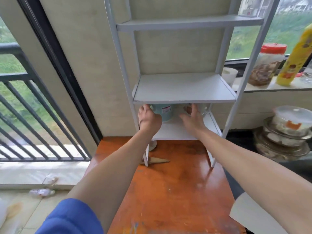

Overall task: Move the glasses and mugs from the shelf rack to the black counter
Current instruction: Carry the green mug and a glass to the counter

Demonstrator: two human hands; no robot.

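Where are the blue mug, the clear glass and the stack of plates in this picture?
blue mug (163, 114): head view, on its blue side under the label.
clear glass (204, 109): head view, on its right wall.
stack of plates (278, 150): head view, on a lower plate's rim.

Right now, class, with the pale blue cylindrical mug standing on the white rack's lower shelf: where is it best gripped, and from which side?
Grip the pale blue mug round its straight side wall, coming in from the open front. The shelf board just above hides its rim, so a top grasp looks blocked; no handle shows, and a clear glass stands close on its right.
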